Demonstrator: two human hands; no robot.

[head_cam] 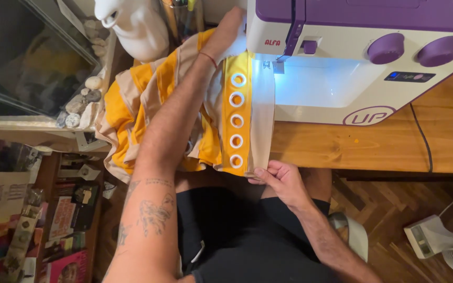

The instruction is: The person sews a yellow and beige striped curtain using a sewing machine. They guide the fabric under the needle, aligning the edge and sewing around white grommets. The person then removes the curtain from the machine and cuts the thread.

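The right hand [281,181] pinches the near end of a beige fabric strip [262,115], fingers pressed together on its edge. The strip runs away from this hand toward the sewing machine [363,63] and lies beside a yellow band with five white eyelets [236,120]. The left hand [232,29] reaches behind the machine, over the yellow and beige striped cloth [142,99]; its fingers are hidden. All rests on the wooden bench [352,149].

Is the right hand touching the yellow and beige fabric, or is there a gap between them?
Touching. The head view shows the right hand pinching the near edge of the fabric between thumb and fingers at the table's front edge.
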